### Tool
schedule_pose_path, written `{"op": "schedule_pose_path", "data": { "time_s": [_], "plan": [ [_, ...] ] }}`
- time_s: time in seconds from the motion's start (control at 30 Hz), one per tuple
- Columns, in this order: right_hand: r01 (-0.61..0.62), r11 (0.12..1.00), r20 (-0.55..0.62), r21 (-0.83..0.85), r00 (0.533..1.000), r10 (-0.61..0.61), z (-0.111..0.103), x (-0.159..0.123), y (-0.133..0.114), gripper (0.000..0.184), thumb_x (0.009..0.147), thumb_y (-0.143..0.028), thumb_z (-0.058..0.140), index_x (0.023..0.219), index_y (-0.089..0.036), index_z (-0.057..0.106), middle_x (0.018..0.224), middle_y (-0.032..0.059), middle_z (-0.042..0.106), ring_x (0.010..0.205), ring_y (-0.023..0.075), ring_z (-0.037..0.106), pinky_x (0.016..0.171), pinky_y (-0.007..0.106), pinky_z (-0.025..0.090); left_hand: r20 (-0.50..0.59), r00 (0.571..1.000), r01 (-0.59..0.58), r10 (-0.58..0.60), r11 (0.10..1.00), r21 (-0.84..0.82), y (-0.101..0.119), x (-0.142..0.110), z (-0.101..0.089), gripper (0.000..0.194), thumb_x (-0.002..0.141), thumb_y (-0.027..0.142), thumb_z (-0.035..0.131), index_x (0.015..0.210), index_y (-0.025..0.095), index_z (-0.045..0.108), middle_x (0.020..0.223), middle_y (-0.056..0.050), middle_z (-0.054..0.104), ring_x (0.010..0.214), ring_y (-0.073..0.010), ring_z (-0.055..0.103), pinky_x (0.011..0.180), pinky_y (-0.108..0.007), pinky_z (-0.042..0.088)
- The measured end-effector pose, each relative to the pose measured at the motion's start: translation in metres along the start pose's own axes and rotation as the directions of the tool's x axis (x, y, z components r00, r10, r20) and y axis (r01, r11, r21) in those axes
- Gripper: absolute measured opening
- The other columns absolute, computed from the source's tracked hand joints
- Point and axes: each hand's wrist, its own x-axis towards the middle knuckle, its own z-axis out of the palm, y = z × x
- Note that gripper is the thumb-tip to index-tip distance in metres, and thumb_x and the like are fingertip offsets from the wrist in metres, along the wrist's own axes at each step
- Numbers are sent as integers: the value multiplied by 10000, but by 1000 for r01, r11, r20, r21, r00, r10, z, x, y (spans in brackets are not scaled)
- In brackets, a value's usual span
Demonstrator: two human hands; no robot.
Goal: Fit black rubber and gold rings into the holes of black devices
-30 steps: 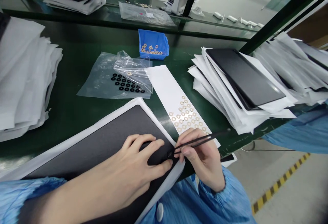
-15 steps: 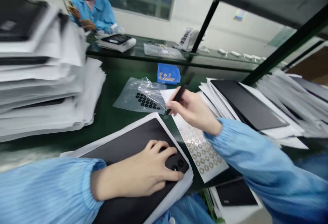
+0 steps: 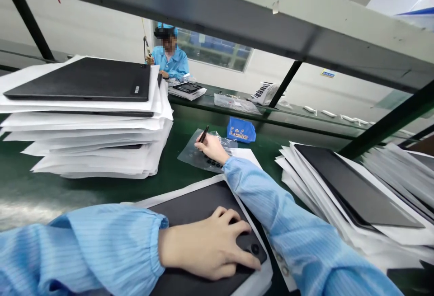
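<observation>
Left hand [image 3: 206,246] spread open on a black panel [image 3: 193,210]; right hand [image 3: 212,148] pinches black tweezers [image 3: 203,134] by a plastic bag [image 3: 190,153] of black rings [image 3: 212,163], seemingly poised for the next pick.

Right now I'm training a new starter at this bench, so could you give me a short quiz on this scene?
1. True or false: the left hand rests on a dark panel.
2. Which hand holds the tweezers?
3. Fill in the blank: the small bin beyond the clear plastic bag is ____.

Key: 1. True. 2. The right hand. 3. Blue.
</observation>
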Motion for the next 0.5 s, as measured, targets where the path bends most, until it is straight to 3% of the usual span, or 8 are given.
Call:
{"op": "schedule_pose_path", "data": {
  "time_s": [0.07, 0.2, 0.3, 0.37, 0.43, 0.5],
  "plan": [
    [2, 1000, 7, -9, 1000, -2, -18, -5, -4, 53, 801, -160, 576, 753, -170, 556, 736, 16, 623, 732, 171, 612, 736, 287, 478, 2, 1000, 7, -7, 1000, -13, 0, 1, -1, 346, 893, 253, 485, 1226, 334, 536, 1260, -75, 444, 1025, -265, 455, 849, -418, 416],
    [-47, 998, 103, -39, 993, 51, -59, -42, -6, 197, 837, -202, 525, 650, -152, 564, 644, 6, 605, 635, 145, 577, 669, 254, 443, 2, 999, 52, -52, 998, -25, -5, 1, -6, 363, 887, 236, 506, 1240, 321, 511, 1198, -80, 481, 1004, -262, 461, 847, -412, 430],
    [-119, 991, 168, -64, 977, 128, -77, -83, 2, 146, 793, -147, 519, 661, -149, 580, 598, -13, 595, 593, 133, 560, 613, 232, 415, -68, 973, 220, -220, 975, -2, -16, -10, -9, 361, 880, 180, 504, 1234, 245, 503, 1167, -97, 500, 1045, -265, 455, 892, -422, 423],
    [-167, 983, 179, -81, 967, 180, -80, -107, 9, 137, 767, -180, 538, 638, -150, 575, 581, -9, 592, 577, 140, 550, 586, 237, 401, -147, 895, 426, -422, 905, -3, -27, -22, -11, 339, 887, 169, 489, 1225, 192, 495, 1168, -106, 504, 1067, -267, 455, 907, -437, 421],
    [-195, 977, 181, -85, 961, 208, -76, -121, 15, 220, 774, -265, 525, 585, -155, 548, 556, 8, 583, 545, 150, 534, 557, 250, 388, -213, 773, 609, -598, 793, -16, -36, -34, -11, 324, 907, 203, 468, 1224, 133, 480, 1151, -129, 510, 1046, -277, 473, 896, -468, 426],
    [-196, 978, 185, -75, 961, 206, -68, -127, 16, 296, 779, -365, 491, 560, -168, 522, 531, 19, 568, 519, 165, 525, 531, 266, 376, -241, 681, 710, -691, 704, -12, -40, -43, -12, 315, 922, 248, 461, 1187, 82, 496, 1083, -143, 533, 998, -282, 502, 880, -483, 432]
  ]
}}
